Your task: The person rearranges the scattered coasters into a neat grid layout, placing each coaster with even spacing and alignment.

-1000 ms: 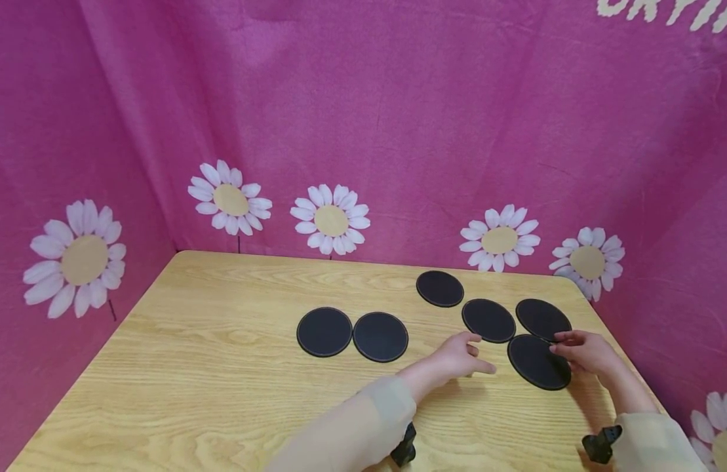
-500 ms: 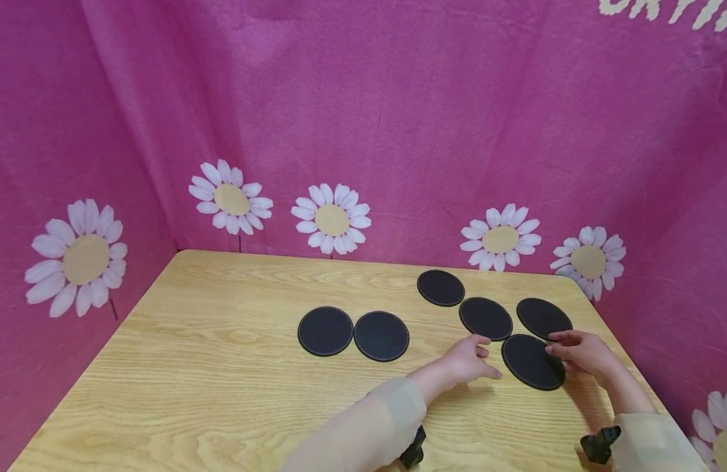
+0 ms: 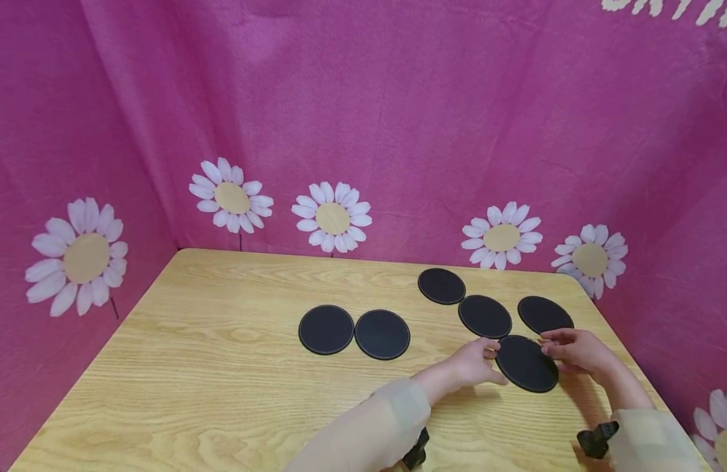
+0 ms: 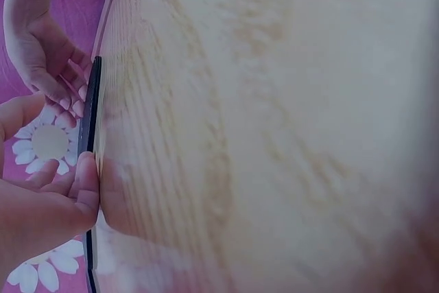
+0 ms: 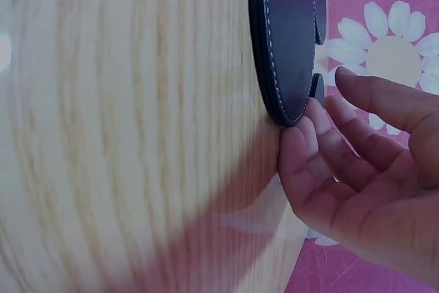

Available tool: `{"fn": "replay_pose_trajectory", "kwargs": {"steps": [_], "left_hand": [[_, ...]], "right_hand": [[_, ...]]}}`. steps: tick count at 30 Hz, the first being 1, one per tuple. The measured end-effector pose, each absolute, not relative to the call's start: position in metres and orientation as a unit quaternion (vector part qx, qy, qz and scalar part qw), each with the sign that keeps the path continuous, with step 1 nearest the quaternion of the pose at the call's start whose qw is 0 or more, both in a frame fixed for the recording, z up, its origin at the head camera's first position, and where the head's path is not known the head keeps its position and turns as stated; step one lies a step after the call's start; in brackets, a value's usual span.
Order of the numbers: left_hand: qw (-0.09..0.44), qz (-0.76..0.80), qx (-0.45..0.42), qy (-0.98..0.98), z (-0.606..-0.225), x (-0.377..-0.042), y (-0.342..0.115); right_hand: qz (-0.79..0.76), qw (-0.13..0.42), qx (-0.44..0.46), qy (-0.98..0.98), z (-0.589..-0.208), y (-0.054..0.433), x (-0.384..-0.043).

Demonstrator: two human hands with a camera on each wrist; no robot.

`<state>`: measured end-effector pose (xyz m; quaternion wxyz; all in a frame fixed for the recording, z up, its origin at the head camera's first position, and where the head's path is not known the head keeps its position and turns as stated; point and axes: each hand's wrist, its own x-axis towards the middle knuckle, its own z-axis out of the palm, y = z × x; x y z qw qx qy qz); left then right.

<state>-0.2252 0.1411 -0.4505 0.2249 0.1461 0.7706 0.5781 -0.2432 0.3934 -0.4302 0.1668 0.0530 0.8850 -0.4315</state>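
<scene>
A round black coaster [image 3: 526,364] with a stitched rim lies flat on the wooden table between my two hands. My right hand [image 3: 584,354] rests against its right edge; in the right wrist view the fingers [image 5: 305,162] touch the rim low at the tabletop, the thumb held apart. At the left edge, my left hand [image 3: 469,364] has fingertips right at the rim, thumb and fingers spread. Seen edge-on in the left wrist view, the coaster [image 4: 90,108] is a thin dark strip. Another coaster [image 3: 484,316] adjoins it behind, and one more [image 3: 545,315] sits behind my right hand.
A further black coaster [image 3: 442,286] lies toward the table's back edge. Two coasters lie side by side near the middle, the left one [image 3: 326,330] meeting the right one [image 3: 382,334]. A pink cloth [image 3: 363,131] with white daisies encloses the wooden table [image 3: 192,367].
The front coaster has slid left with my right hand at its edge, away from the back-right coaster. The coaster behind has shifted slightly left. My left hand has moved a little right to the rim.
</scene>
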Motion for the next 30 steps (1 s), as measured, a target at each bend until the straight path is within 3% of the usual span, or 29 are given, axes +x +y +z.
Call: {"fn": "replay_pose_trajectory", "kwargs": {"steps": [30], "left_hand": [[0.184,0.59,0.145,0.773,-0.4515,-0.2191,0.1415]], "right_hand": [[-0.412,0.165,0.045,0.895,-0.4328,0.3876,-0.245]]}}
